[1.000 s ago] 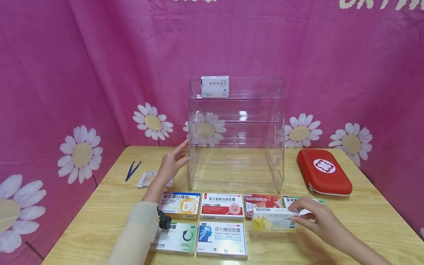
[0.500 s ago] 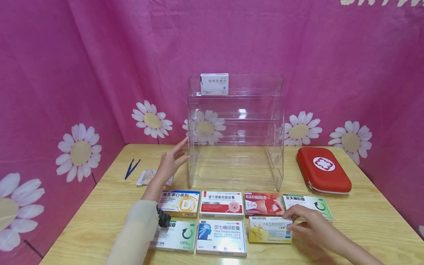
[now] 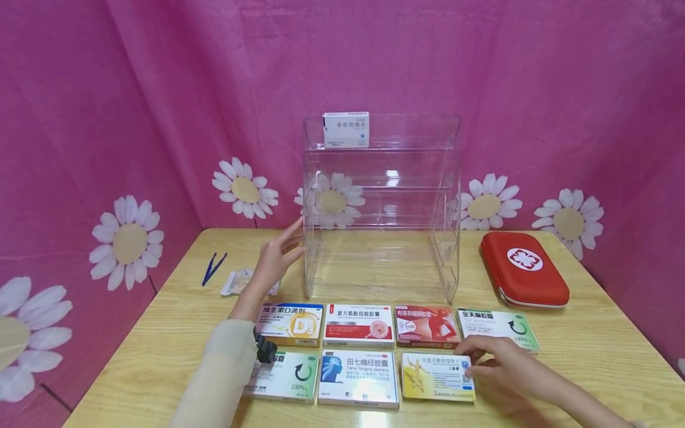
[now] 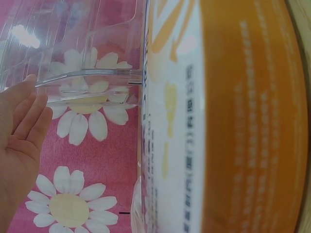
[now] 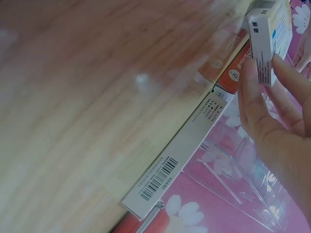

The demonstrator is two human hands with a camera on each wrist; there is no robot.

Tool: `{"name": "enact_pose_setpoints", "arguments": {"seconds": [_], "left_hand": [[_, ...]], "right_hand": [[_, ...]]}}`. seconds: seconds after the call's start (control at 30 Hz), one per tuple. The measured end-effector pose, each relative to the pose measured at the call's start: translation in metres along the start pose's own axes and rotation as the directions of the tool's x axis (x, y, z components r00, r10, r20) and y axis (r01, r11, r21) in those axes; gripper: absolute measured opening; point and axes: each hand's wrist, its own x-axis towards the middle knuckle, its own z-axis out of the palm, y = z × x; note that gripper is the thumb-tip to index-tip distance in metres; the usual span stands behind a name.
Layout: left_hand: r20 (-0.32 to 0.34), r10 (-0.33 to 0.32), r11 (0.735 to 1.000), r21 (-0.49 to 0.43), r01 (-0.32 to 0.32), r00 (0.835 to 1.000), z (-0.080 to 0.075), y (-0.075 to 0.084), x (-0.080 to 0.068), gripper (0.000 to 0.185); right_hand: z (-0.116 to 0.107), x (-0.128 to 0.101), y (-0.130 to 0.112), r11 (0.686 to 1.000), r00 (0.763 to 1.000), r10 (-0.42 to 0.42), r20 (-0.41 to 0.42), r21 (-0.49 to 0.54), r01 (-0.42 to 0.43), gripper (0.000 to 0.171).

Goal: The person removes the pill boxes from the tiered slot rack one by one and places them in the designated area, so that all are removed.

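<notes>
green box [image 3: 283,378] partly behind left sleeve [image 3: 216,380]

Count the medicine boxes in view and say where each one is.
8. One on the clear rack's top shelf; four in the table's back row; three in front. None seem hidden.

backdrop [image 3: 107,89]: pink cloth, white daisies with tan centres
surface [image 3: 588,356]: light wood grain
rack [image 3: 381,202]: clear acrylic
top box [image 3: 346,129]: white, blue text
case [image 3: 523,268]: red, white cross emblem
tweezers [image 3: 214,267]: dark blue
D3 box [image 3: 291,323]: white and orange-yellow
middle box [image 3: 359,324]: white with red band
red box [image 3: 426,325]: red, white label
green boxes [image 3: 497,328]: white-green, dark arrow
brain box [image 3: 358,378]: white, blue head graphic
yellow box [image 3: 436,377]: yellow-white, blue corner
sleeve [image 3: 222,374]: cream
</notes>
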Motion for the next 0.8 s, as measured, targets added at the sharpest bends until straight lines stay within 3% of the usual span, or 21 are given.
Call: {"name": "enact_pose_setpoints", "arguments": {"seconds": [0.2,0.63,0.8], "left_hand": [[0.001,0.001,1.0,-0.006,-0.001,1.0,0.0002,0.0004,0.0013,0.064],[-0.001,0.008,1.0,0.004,-0.008,1.0,0.0009,0.0003,-0.0001,0.064],[-0.003,0.01,1.0,0.005,-0.01,1.0,0.0014,-0.0008,-0.0001,0.064]], "right_hand": [[-0.001,0.0016,0.0031,0.999,0.998,0.033,0.059,-0.034,-0.031,0.027],[0.0014,0.0039,0.005,0.995,0.992,0.101,0.071,-0.033,-0.099,0.023],[0.0022,0.0031,0.0047,0.996,0.996,0.078,0.043,-0.037,-0.077,0.023]]}}
